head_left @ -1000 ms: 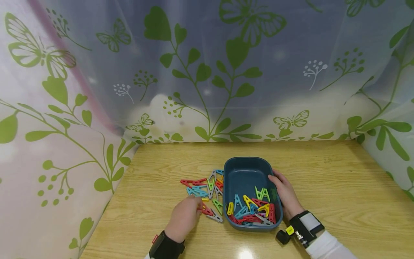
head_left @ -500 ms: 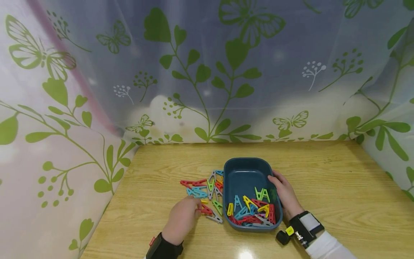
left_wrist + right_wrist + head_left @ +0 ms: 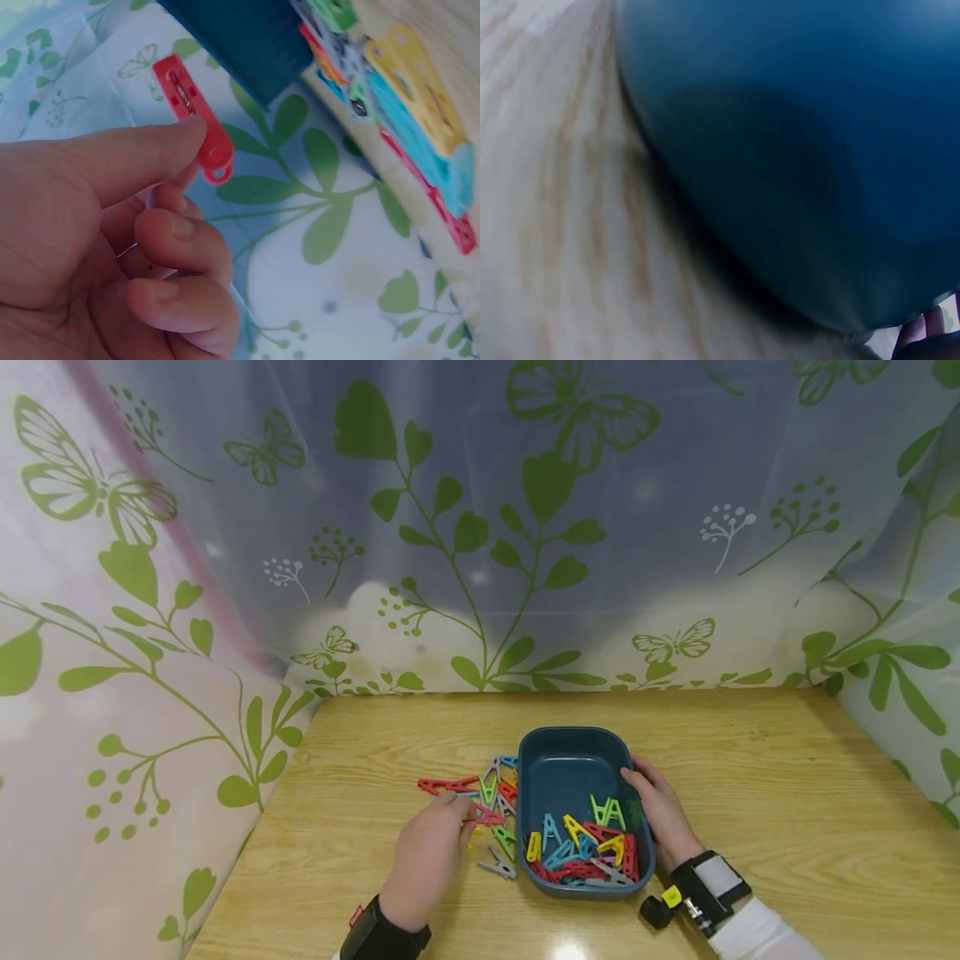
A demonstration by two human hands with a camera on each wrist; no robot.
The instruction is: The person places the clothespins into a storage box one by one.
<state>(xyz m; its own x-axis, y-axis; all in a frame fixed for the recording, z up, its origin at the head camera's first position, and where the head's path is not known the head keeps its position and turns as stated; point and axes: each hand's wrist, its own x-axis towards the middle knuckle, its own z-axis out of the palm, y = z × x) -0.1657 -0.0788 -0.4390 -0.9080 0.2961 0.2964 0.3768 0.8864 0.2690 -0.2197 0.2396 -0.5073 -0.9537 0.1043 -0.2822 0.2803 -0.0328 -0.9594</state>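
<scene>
In the head view my left hand (image 3: 429, 853) is left of the dark blue plastic bin (image 3: 573, 742), above loose clothespins. Between thumb and forefinger it pinches a red clothespin (image 3: 193, 116), its other fingers curled below. The right hand (image 3: 663, 810) grips the bin's right side, thumb at the rim. Several clothespins of mixed colours lie in the bin's near half, among them a green one (image 3: 607, 811) and a yellow one (image 3: 579, 828). The right wrist view is mostly filled by the bin's outer wall (image 3: 795, 172).
More clothespins lie on the wooden table (image 3: 360, 752) left of the bin, including a grey one (image 3: 498, 864), a green one (image 3: 505, 841) and a red one (image 3: 442, 785). A patterned curtain (image 3: 480, 568) hangs behind the table and along both sides.
My left hand has picked up the red clothespin from beside the grey one and moved it slightly up and forward. The right hand and the bin have stayed in place.
</scene>
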